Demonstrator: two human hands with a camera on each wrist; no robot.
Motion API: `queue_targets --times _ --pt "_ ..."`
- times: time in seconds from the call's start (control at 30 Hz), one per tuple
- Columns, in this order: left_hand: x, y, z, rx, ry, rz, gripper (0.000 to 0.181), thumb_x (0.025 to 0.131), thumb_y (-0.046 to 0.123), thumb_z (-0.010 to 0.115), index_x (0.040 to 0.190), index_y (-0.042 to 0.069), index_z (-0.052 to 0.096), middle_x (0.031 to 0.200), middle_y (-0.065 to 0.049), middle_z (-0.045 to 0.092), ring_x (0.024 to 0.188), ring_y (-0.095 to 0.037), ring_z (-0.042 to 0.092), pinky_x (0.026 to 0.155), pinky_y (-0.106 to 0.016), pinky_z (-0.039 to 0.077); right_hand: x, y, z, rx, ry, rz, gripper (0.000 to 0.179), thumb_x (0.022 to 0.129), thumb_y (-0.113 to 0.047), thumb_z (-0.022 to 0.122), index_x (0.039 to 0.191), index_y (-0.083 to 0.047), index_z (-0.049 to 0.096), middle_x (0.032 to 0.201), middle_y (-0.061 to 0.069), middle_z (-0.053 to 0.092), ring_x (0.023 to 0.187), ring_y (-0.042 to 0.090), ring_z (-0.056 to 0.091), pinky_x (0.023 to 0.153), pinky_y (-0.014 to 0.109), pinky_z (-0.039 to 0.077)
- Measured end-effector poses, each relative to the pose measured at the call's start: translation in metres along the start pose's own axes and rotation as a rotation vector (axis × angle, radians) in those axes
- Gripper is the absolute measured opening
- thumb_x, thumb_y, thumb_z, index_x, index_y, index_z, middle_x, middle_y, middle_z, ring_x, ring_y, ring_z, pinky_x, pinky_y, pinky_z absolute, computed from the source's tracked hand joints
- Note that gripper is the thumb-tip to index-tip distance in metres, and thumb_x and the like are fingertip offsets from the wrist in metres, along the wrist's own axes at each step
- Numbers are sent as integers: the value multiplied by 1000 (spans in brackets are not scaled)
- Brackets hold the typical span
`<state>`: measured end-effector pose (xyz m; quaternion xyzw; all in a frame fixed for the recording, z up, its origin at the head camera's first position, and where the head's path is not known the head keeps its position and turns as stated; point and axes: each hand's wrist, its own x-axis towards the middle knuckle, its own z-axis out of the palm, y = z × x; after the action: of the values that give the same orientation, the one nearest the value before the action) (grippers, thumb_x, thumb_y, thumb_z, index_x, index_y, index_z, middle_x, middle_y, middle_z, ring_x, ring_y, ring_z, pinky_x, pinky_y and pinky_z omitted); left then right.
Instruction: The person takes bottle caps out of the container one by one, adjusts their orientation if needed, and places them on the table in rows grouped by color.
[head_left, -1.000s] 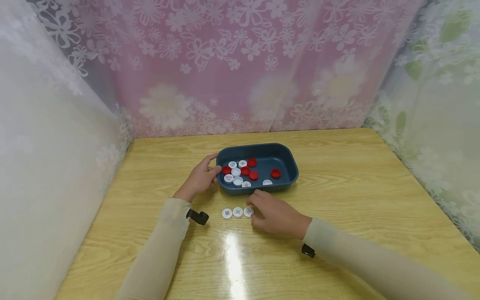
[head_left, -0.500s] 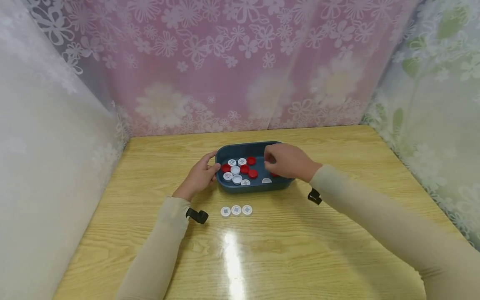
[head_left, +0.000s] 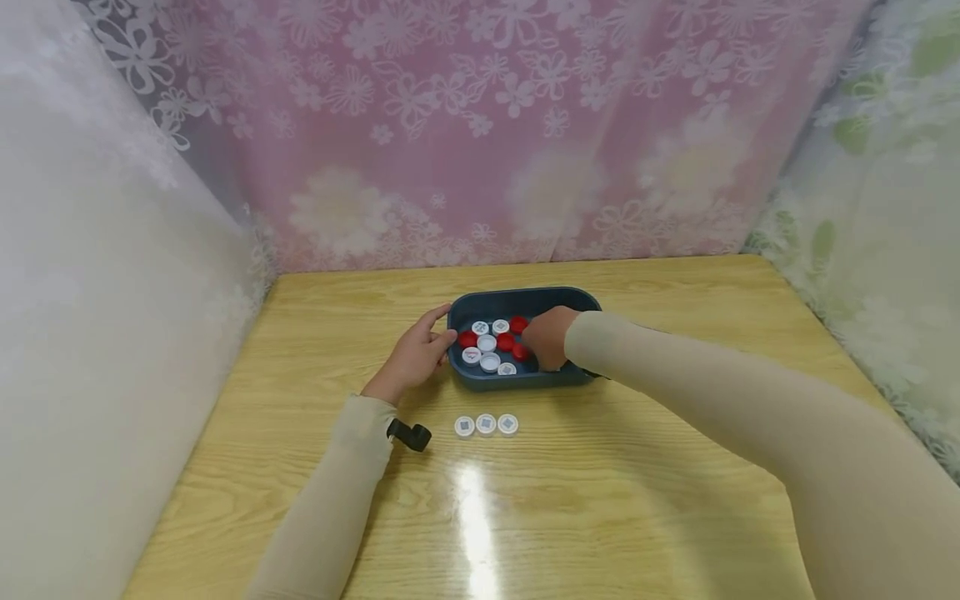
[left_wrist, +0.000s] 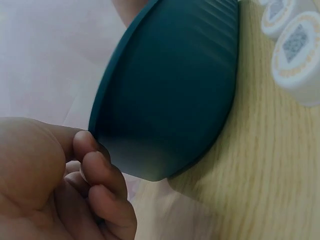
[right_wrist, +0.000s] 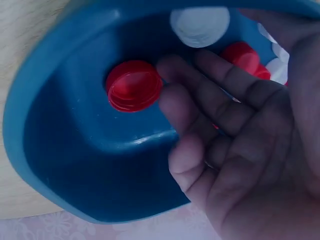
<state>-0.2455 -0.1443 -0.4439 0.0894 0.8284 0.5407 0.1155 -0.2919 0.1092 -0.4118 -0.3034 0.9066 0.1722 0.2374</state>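
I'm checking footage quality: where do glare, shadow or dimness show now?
Head: bright glare streak on the table, soft shadow beside the right sleeve; left wrist: dim, pale haze over part of the tray; right wrist: dim, bluish, small glint near the red cap.

Dark blue tray (head_left: 525, 302), upright, red caps (head_left: 506, 342) and white caps (head_left: 490, 362) clustered in its left half, one hollow-up red cap (right_wrist: 133, 86) toward its right end, three printed white caps (head_left: 486, 424) in a row before it
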Motion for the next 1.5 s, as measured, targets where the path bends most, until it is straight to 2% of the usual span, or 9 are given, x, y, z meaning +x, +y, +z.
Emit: queue_targets --times 0.1,0.23,0.4,0.57,0.73,0.97,1.07,1.27,1.5 --pt "1 2 0 -9 -5 0 54 110 23 53 161 24 36 70 -12 56 56 -18 47 54 -30 38 0 2 6 -41 22 -17 32 88 -26 83 117 -15 75 92 1 71 79 21 61 80 39 57" --pt "1 4 -1 -2 3 -11 53 110 23 54 161 25 37 72 -17 57 56 -18 47 54 -30 38 -6 5 6 -50 48 -59 27 93 -19 79 119 -15 73 101 3 73 86 21 63 91 43 57" --pt "0 4 -1 -15 16 -24 53 110 22 53 161 25 37 70 -10 54 59 -19 47 55 -30 39 -16 2 -2 -41 59 -126 30 95 -10 75 124 -16 71 109 6 74 95 24 67 98 46 55" --pt "-2 3 3 -29 5 -28 53 111 21 51 162 25 36 68 -3 50 61 -19 47 55 -30 40 -19 -2 -8 -81 21 -174 31 94 -9 77 124 -16 70 111 7 74 98 24 67 98 45 54" --pt "-2 2 3 -1 10 -14 53 111 21 52 162 23 35 68 -3 50 62 -19 48 56 -30 40 -14 -5 -13 -132 -5 -203 26 91 -9 80 115 -14 72 103 4 73 90 22 64 93 42 55" --pt "0 3 2 13 12 -16 54 111 22 51 162 23 34 70 -5 53 63 -22 49 57 -30 40 -10 -2 -19 -83 -51 -196 25 90 -9 81 113 -15 73 96 1 71 85 22 60 92 41 55" --pt "1 5 3 52 13 -22 55 112 22 49 163 23 30 74 -8 56 60 -21 49 55 -30 40 -4 2 -18 -68 -70 -189 25 91 -10 81 114 -14 73 93 0 70 85 21 60 91 40 55" --pt "1 14 5 204 -18 -42 55 113 24 42 165 19 22 83 -12 60 57 -21 51 57 -33 43 12 8 -10 -26 -94 -185 26 90 -12 83 113 -15 73 90 -3 67 84 20 59 88 38 55" --pt "1 29 3 361 -55 -124 57 113 27 41 165 20 18 108 -13 65 75 -24 66 74 -38 52 14 9 -11 -2 -113 -170 24 90 -16 83 111 -17 72 88 -4 66 84 20 59 86 37 54"
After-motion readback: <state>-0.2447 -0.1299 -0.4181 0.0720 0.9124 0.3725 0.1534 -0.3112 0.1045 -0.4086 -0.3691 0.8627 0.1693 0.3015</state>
